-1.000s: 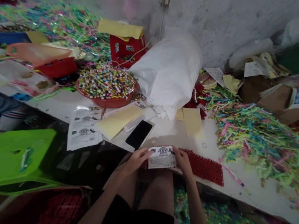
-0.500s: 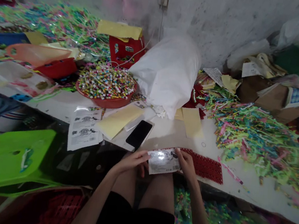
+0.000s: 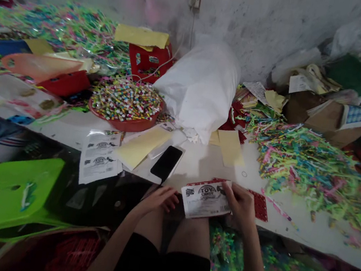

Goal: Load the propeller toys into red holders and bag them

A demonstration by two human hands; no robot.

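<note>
A white printed label sheet reading "TOY CANDY" is held over my lap at the table's front edge. My right hand pinches its right end, thumb on top. Just left of the sheet, my left hand is off the paper, fingers spread and slightly curled, with nothing in it. Partly covered by the sheet and my right hand, a red perforated plastic strip lies on the table. A black phone rests beyond my left hand. More printed label sheets lie farther left, overhanging the table edge.
A red basin heaped with small candy tubes and a large white sack stand behind. Colourful candy sticks are piled right. Yellow cards lie on the table. A green stool stands lower left; another person's leg shows behind it.
My left hand has let go of the label sheet and opened. My right hand has moved the sheet slightly right and tilted it, so its print now shows without glare.
</note>
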